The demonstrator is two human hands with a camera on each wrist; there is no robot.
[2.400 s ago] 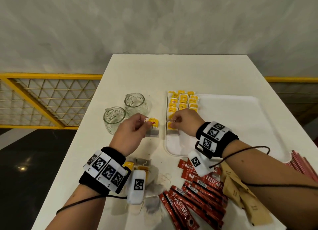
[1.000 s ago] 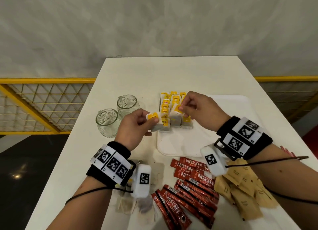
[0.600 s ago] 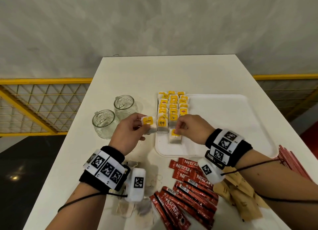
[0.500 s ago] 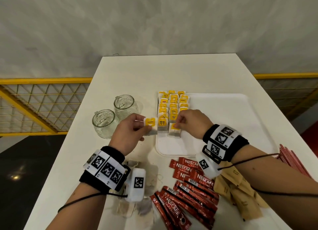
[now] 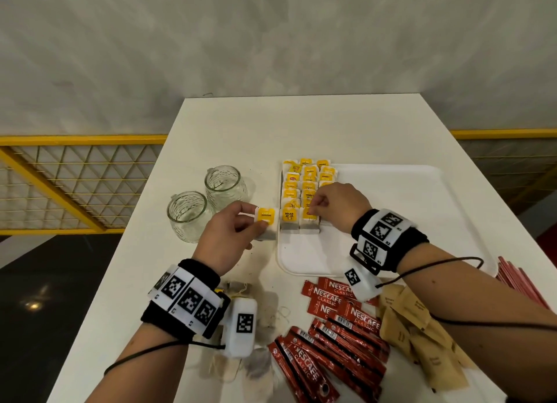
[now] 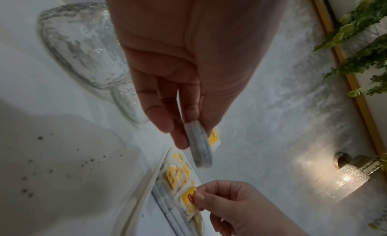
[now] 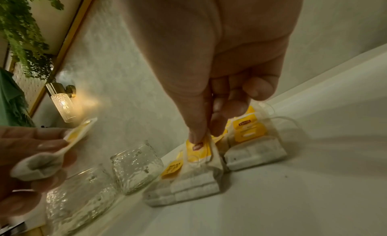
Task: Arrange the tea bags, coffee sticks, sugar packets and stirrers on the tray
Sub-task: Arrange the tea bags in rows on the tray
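My right hand (image 5: 337, 205) pinched a yellow-tagged paper tea bag (image 5: 309, 222) onto the white plastic tray's (image 5: 452, 210) near row, mid tea-bag step. My left hand (image 5: 229, 234) gripped the spare yellow-tagged tea bag (image 5: 266, 226) just beside the tray; it needed slotting in next, I judged.

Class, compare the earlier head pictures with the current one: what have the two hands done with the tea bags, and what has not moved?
The right hand carried a tea bag toward the near end of the rows on the tray and now pinches its tag there. The left hand still holds its own tea bag beside the tray. Glass jars, coffee sticks and sugar packets stayed put.
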